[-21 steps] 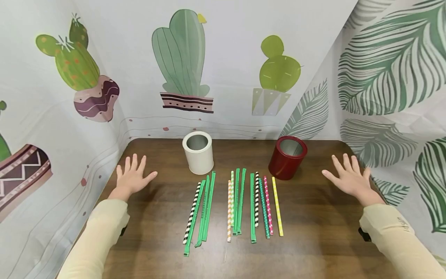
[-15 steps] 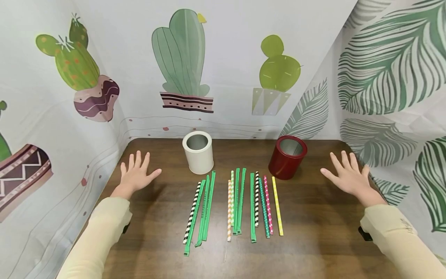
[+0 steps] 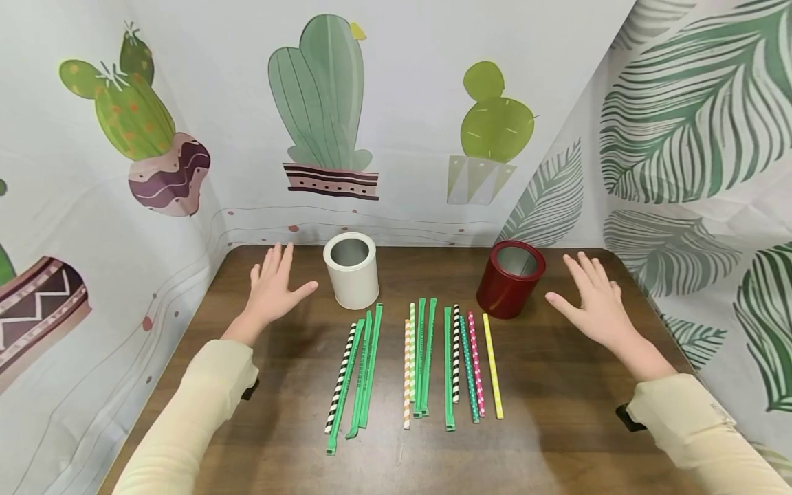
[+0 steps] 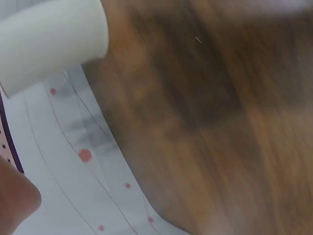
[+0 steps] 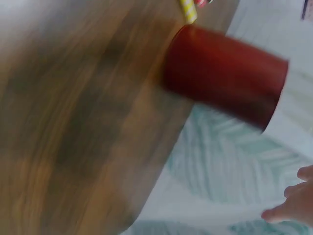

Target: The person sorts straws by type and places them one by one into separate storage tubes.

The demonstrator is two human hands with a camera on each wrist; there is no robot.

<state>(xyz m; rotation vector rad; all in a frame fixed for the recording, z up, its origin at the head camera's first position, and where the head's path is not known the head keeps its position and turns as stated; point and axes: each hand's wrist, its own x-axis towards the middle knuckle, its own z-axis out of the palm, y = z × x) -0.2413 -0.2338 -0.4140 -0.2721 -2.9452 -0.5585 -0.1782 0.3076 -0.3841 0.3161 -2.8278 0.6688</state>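
Note:
In the head view my left hand (image 3: 272,293) hovers over the table, left of a white can (image 3: 355,278), fingers straight and thumb spread toward it. My right hand (image 3: 595,302) is held likewise to the right of a dark red can (image 3: 506,289). Neither hand touches anything. Both cans stand upright with open tops. Between and in front of them lie several straws: green wrapped straws (image 3: 370,371), black-striped straws (image 3: 341,378), an orange-striped straw (image 3: 407,375), a teal dotted straw (image 3: 469,371), a pink straw (image 3: 476,364) and a yellow straw (image 3: 493,368).
The brown wooden table (image 3: 297,474) meets a cloth backdrop (image 3: 414,103) printed with cacti and leaves at its back and sides. In the right wrist view the red can (image 5: 225,73) is blurred, with the table's edge behind it.
Both hands have moved inward and forward, the left toward the white can and the right toward the red can. The cans and straws have stayed in place.

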